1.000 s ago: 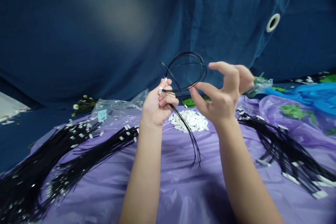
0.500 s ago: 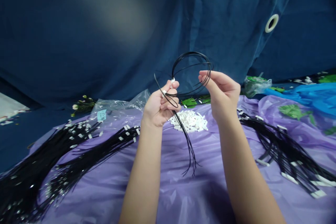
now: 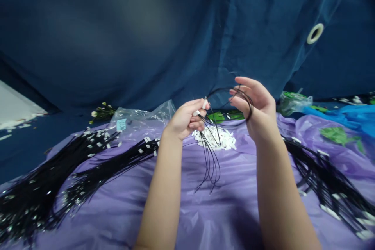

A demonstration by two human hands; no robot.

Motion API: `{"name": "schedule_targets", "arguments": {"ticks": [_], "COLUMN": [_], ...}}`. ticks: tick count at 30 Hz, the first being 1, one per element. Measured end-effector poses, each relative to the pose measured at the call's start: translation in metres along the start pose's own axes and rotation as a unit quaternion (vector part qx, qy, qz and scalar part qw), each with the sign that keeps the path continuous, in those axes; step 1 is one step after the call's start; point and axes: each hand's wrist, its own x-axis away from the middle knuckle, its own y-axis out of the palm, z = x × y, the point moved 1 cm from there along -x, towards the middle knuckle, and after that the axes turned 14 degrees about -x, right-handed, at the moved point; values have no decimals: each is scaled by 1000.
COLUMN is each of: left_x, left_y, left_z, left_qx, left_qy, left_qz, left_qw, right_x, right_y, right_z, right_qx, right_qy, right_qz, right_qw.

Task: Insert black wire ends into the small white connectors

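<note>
My left hand (image 3: pixel 189 119) is closed in a pinch on a bundle of thin black cords (image 3: pixel 209 156) with small white end pieces (image 3: pixel 196 113) at the fingers. Loose cord ends hang from it over a pile of small white pieces (image 3: pixel 219 137). The bundle's upper part arcs rightward as a loop (image 3: pixel 247 101) to my right hand (image 3: pixel 256 105). That hand has its thumb and fingers apart, with the loop lying across the thumb. The cords there are slightly blurred.
Bundles of black cords with white ends lie at left (image 3: pixel 43 179) and right (image 3: pixel 325 179) on a purple sheet (image 3: pixel 216 218). Behind are a clear plastic bag (image 3: pixel 146 121), small flowers (image 3: pixel 102 113), green leaves (image 3: pixel 334 134), blue plastic (image 3: pixel 345 113) and a dark blue curtain (image 3: pixel 131 47).
My right hand's fingers have spread from a near pinch, and the loop has dropped and flattened over the thumb. The view has shifted slightly, moving the background right and down.
</note>
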Motion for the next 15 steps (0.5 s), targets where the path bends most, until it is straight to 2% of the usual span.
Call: {"name": "schedule_targets", "arguments": {"ticks": [3,6,9,11,15], "left_x": [7,14,21,25,34], "left_y": [-4,-8,-13,-15,-10], "left_z": [-1,0,0,-2,-6], "left_qx": [-49,-45,-9,10,85], "left_qy": [13,39,70,75,73], "left_qz": [-65,-97,-112,-115,-78], "left_qw": [997,993,991,990,991], "right_x": [0,3,7,12,28], "right_y": [1,3,5,5,3], "right_z": [4,9,11,14,21], "right_qx": [-41,-38,-24,-17,1], "right_qy": [89,172,228,254,297], "right_qz": [-9,25,52,49,32], "right_qw": [995,984,972,966,954]}}
